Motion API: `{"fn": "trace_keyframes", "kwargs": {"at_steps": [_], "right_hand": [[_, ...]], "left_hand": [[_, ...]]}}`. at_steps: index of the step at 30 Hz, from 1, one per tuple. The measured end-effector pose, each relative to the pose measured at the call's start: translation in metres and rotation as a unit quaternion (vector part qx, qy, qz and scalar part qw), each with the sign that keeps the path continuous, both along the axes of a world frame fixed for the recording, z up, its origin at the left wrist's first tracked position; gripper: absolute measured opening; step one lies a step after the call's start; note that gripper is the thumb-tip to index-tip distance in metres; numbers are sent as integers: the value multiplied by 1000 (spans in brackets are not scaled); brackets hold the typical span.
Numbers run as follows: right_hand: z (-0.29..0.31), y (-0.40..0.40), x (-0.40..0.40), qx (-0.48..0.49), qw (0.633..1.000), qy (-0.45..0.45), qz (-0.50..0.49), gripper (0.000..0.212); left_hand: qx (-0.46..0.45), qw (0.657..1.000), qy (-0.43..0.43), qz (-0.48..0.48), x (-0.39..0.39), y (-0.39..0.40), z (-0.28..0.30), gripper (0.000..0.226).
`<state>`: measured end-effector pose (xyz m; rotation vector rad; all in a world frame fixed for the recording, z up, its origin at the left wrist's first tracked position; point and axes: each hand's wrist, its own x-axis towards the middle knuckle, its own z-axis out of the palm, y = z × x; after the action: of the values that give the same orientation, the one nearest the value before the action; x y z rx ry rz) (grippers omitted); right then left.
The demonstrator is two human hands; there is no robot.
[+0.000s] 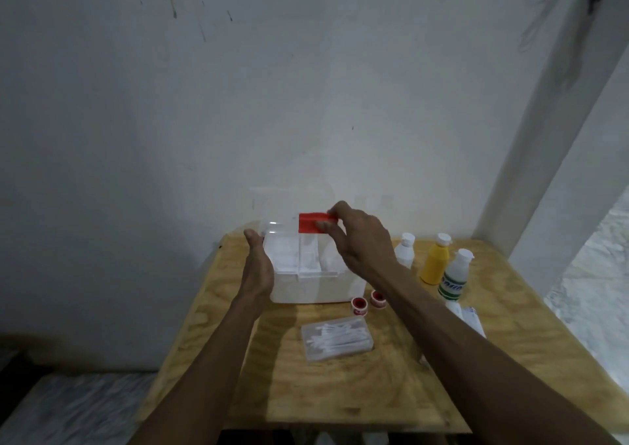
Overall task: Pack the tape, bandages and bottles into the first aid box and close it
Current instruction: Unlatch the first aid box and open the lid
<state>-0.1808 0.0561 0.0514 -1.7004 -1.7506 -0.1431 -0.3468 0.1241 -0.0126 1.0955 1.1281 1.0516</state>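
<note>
Three bottles (435, 263) stand at the right of a plywood desk (340, 393) set against a white wall (170, 104). Both forearms reach forward to the box (316, 274) at the desk's far edge: the left hand (257, 263) lies open and flat against its left side, and the right hand (360, 237) pinches its red latch (311, 226). Two tape rolls (367, 301) sit just before the box.

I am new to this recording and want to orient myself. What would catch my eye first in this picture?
First, the red latch on the clear first aid box at the table's far edge, pinched by the right hand while the left hand steadies the box's side. Next, the yellow bottle among white ones to the right, and two red tape rolls before the box.
</note>
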Motion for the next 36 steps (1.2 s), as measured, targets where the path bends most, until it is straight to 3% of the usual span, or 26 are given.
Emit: {"fn": "trace_keyframes", "kwargs": {"at_steps": [3,6,11,20,29,36], "right_hand": [[18,18,5,6,1000,23,-11,31],[32,40,12,5,999,49,-12,31],[51,84,24,-2,995,90,-37,34],[64,150,45,-11,987,143,-69,36],[49,172,49,40,980,166,-99,33],[42,170,51,68,985,128,-96,34]], "left_hand": [[39,990,132,18,0,-3,4,96],[134,948,288,-10,0,-7,-2,72],[189,891,407,-64,-4,15,-13,78],[183,850,480,-118,4,40,-12,85],[188,846,487,-113,3,34,-11,84],[185,849,482,-114,2,34,-10,83]]}}
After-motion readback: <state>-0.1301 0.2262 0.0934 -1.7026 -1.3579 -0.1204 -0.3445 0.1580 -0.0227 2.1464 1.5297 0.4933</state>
